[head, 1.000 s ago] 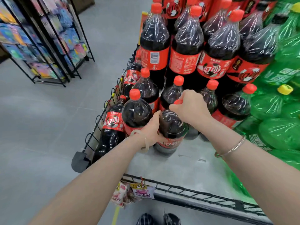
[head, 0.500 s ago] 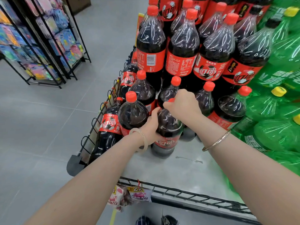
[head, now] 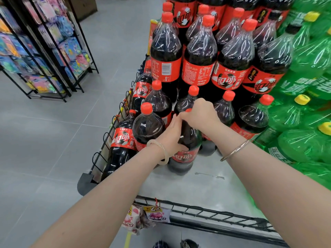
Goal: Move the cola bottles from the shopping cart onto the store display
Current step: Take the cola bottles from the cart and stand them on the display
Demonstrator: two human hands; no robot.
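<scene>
A large cola bottle (head: 186, 154) with a red label stands upright on the grey display shelf (head: 206, 187). My right hand (head: 200, 113) is closed over its red cap and neck. My left hand (head: 171, 135) presses flat against its left side. Several more cola bottles (head: 148, 126) stand close behind and to the left of it, and a taller stack of shrink-wrapped cola bottles (head: 198, 56) rises behind them. The shopping cart is not visible.
Green soda bottles (head: 304, 140) with yellow caps fill the right side. A black wire rail (head: 206, 212) edges the shelf front, with small snack packets (head: 157, 214) hanging from it. A black rack of colourful packets (head: 44, 51) stands across the grey floor at left.
The held bottle has stayed in place on the shelf. My left hand has slid up its side toward the neck, and the view has shifted slightly.
</scene>
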